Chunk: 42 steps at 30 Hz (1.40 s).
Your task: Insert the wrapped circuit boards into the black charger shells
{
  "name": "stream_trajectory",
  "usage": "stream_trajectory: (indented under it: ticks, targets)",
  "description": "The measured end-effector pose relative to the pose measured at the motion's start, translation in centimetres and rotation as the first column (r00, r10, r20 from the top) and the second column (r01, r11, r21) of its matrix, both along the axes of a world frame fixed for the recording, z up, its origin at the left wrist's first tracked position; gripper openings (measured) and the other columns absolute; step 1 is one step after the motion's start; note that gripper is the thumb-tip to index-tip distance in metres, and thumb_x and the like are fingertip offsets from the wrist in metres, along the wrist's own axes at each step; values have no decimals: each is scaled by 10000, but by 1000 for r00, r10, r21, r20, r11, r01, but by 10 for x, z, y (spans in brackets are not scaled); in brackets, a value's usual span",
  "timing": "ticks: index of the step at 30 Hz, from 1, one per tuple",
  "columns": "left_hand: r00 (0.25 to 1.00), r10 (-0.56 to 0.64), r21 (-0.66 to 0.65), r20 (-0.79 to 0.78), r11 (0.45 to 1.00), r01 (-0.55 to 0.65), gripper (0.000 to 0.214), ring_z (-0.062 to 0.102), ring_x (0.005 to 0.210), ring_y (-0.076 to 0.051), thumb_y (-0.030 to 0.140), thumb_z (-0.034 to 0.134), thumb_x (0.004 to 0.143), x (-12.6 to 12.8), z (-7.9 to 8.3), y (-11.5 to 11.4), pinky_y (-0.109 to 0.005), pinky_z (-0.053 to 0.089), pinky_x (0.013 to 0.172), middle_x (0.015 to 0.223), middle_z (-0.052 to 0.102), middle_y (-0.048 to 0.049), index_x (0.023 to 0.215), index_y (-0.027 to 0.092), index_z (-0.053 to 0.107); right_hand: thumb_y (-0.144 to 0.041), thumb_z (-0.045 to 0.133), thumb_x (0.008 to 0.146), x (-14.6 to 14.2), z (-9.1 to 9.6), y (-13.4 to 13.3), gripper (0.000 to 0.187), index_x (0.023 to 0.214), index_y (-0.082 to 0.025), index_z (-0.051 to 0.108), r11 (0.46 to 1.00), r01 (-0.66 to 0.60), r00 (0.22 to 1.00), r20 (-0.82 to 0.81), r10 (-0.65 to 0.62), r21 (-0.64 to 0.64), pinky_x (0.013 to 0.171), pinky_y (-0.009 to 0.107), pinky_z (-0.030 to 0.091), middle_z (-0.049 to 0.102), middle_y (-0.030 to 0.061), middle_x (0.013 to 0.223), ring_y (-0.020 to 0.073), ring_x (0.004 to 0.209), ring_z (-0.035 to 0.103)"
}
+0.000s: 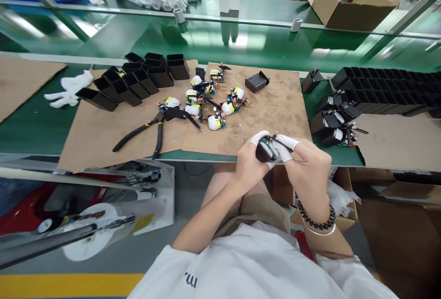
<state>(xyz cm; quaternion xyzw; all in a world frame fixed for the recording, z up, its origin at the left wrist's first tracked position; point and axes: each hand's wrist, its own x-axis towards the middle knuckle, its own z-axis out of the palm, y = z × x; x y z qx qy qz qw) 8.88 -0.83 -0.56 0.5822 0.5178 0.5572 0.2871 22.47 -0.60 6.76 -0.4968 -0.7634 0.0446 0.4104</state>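
Both left hand (248,165) and right hand (309,165), fingertips white-capped, pinch a boxy black shell (263,153) holding a green board (268,143).

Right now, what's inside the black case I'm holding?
A green circuit board shows at the open end of the black case. The left hand and right hand both grip it; their fingers and the case wall hide whatever sits deeper inside.
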Motion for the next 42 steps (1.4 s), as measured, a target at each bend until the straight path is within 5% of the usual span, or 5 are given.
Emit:
stream_trajectory:
  ticks: [7, 13, 26, 31, 42]
  targets:
    - [987, 130, -35, -90, 990, -134, 482, 744, 1180, -306, 222, 712, 851, 8, -5, 4, -448, 615, 1018, 1288, 760, -150, 1319, 172, 606, -151, 623, 951, -19, -11, 4, 221, 1047, -215, 811, 996, -11, 993, 116, 0, 92, 816, 423, 597, 820, 91, 1090, 256, 909, 691]
    - [997, 44, -11, -64, 999, -45, 626, 733, 1202, -291, 171, 791, 750, -1, -7, 5, -423, 604, 1038, 1305, 752, -125, 1338, 185, 579, -244, 718, 935, -3, -6, 12, 222, 1133, -223, 814, 974, -178, 983, -67, 169, -143, 898, 393, 630, 828, 74, 1143, 247, 1041, 765]
    - [996, 68, -72, -64, 995, -73, 532, 720, 1226, -282, 223, 727, 840, -5, -9, 2, -436, 580, 1079, 1314, 745, -142, 1352, 190, 586, -289, 695, 948, -25, -30, -1, 190, 1101, -272, 806, 992, -45, 997, -74, 37, -117, 1006, 483, 624, 806, 76, 1240, 286, 1155, 746]
    - [959, 6, -53, -283, 998, -22, 665, 568, 1443, -328, 185, 762, 822, -40, 2, -19, -567, 363, 1289, 1477, 644, -173, 1445, 170, 529, -274, 736, 914, -17, -42, 2, 284, 1193, -247, 780, 974, -159, 982, -126, 139, -164, 878, 414, 661, 834, 84, 1111, 271, 989, 795]
    - [875, 444, 12, -193, 893, -451, 425, 729, 1158, -224, 248, 773, 875, -93, 3, -61, -426, 538, 1136, 1197, 772, -83, 1283, 195, 671, -320, 735, 917, -22, -53, 8, 310, 1223, -291, 774, 998, 59, 979, -193, -61, -18, 1257, 619, 425, 833, 58, 1033, 296, 988, 794]
